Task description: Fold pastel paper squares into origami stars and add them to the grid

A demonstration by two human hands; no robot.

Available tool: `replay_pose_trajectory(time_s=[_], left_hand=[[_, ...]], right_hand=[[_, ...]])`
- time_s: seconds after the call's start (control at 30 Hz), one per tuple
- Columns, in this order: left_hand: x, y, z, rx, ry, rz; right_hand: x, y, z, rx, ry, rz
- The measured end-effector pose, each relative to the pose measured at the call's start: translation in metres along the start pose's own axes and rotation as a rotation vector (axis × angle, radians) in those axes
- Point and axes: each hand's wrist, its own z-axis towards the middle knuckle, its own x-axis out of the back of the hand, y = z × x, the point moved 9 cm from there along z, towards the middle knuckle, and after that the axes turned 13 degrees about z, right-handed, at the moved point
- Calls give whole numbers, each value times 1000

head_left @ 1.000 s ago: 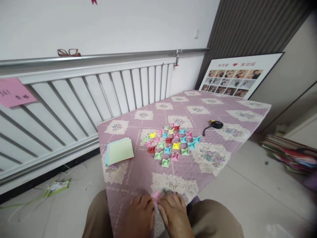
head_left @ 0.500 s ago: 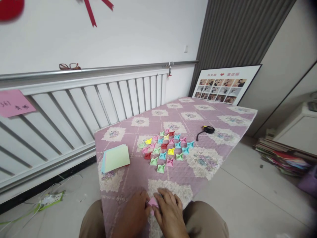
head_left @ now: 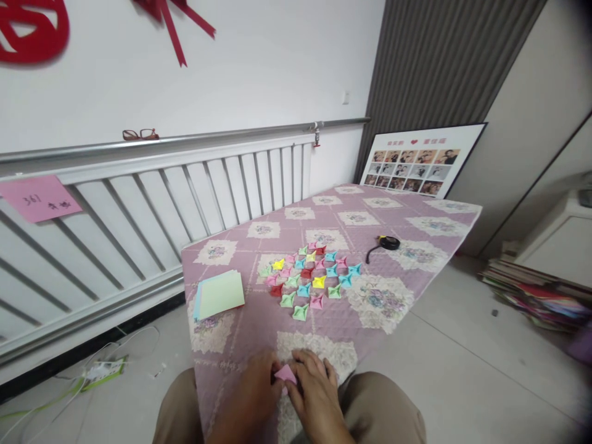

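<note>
A small folded piece of pink paper is held between my two hands at the near edge of the table. My left hand, partly blurred, grips its left side. Fingers and thumb of my right hand close on its right side. Beyond them, several small folded paper shapes in green, pink, yellow, blue and red stand in slanted rows. To the left lies a stack of square paper sheets, pale green on top.
A black tape measure lies on the flowered tablecloth to the right of the shapes. A white radiator runs along the left side. A framed photo board leans behind the far end.
The camera view has shifted slightly. The pink paper has tilted a little between my hands, and its folded face shows more. The shapes and the stack stay in place on the table.
</note>
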Motion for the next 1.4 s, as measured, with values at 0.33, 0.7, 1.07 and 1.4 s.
replay_pose_trajectory(time_s=[0.33, 0.7, 1.07, 1.4], left_hand=[[25, 23, -28, -207, 214, 71], [21, 25, -52, -379, 319, 427], [15, 12, -60, -394, 247, 348], [13, 10, -58, -375, 242, 282]], right_hand=[[5, -16, -1, 111, 16, 241], [-5, -37, -11, 281, 12, 98], [-1, -35, -12, 258, -65, 255], [-2, -36, -11, 244, -119, 228]])
